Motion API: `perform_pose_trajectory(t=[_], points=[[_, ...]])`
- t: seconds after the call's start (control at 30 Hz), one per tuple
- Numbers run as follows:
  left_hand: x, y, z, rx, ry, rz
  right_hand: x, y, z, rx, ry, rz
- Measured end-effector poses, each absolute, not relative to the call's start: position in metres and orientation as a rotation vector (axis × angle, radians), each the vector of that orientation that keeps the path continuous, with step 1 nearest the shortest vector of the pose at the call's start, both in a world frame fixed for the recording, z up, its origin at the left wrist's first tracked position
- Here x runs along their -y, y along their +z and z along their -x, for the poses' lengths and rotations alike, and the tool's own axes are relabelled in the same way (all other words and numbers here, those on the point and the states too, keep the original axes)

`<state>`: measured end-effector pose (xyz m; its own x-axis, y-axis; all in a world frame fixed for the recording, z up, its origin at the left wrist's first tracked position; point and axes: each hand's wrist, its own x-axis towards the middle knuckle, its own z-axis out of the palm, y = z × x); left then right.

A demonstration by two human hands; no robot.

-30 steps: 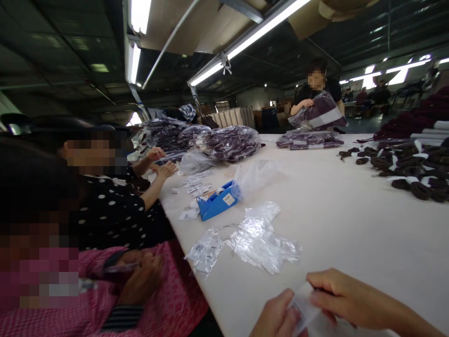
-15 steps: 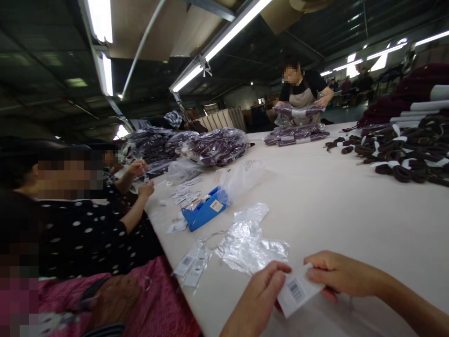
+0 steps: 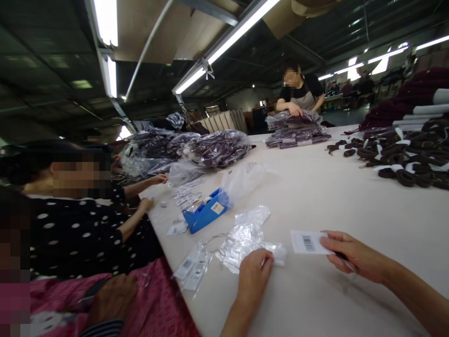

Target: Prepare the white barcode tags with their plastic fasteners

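Right hand (image 3: 354, 257) holds label (image 3: 307, 242); left hand (image 3: 253, 274) on bag (image 3: 245, 236)
Thumb and fingers pinch the label's right end. Its long axis runs left-right, and it juts leftward from the grip, barcode up. The left hand's fingers lie on the bag, left of the label; whether they grip it is unclear.

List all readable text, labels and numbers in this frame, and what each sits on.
No text reads clearly.
White tag in the right hand: barcode, digits too small.
Blue box: white sticker, print blurred.
Clear bag behind it: dark print, unreadable.
Tag packets: barcodes, too small.
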<state>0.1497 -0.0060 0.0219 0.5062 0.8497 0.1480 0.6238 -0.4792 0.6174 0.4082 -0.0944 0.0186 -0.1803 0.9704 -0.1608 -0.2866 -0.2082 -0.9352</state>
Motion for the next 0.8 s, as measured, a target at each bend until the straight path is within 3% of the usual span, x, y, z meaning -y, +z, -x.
perform_pose_trajectory(t=[0.4, 0.57, 0.8], points=[[-0.007, 0.070, -0.128, -1.161, 0.875, -1.683, 0.096, 0.019, -0.411, 0.813, 1.573, 1.029], [0.023, 0.096, -0.120, -1.052, 0.828, -1.494, 0.107, 0.051, -0.410, 1.008, 1.402, 1.024], [0.046, 0.095, -0.135, -0.989, 0.793, -1.421, 0.127, 0.094, -0.411, 1.313, 1.170, 1.238]])
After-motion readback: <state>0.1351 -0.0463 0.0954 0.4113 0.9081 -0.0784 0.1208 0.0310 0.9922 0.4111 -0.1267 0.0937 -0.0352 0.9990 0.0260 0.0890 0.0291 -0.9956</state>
